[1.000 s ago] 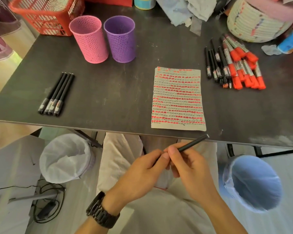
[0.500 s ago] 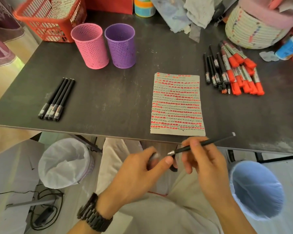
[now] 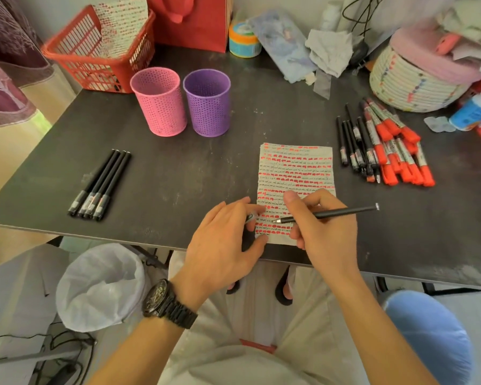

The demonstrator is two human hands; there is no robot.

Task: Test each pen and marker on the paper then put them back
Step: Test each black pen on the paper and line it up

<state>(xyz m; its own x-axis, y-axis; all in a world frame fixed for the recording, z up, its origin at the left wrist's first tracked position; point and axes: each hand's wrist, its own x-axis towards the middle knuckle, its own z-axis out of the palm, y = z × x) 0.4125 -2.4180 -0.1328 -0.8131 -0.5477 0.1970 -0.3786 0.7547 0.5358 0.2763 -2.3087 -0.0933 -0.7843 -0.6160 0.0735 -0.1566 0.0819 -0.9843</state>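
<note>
My right hand (image 3: 322, 232) pinches a slim, matte black pen (image 3: 333, 213) low on its barrel. Its fine metal tip points at the paper (image 3: 295, 168) in the lower centre of the frame; I cannot tell whether it touches. The sheet is a pale rectangle lying flat on the dark, scuffed table (image 3: 178, 168), filled with rows of red dashes and thin black scribbles. My left hand (image 3: 222, 245) rests at the sheet's left edge, fingertips touching it, a small cap (image 3: 252, 218) tucked between its fingers. 4 capped pens (image 3: 100, 184) lie side by side at left. A perforated pink cup (image 3: 159, 101) and purple cup (image 3: 207, 102) stand at upper centre.
</note>
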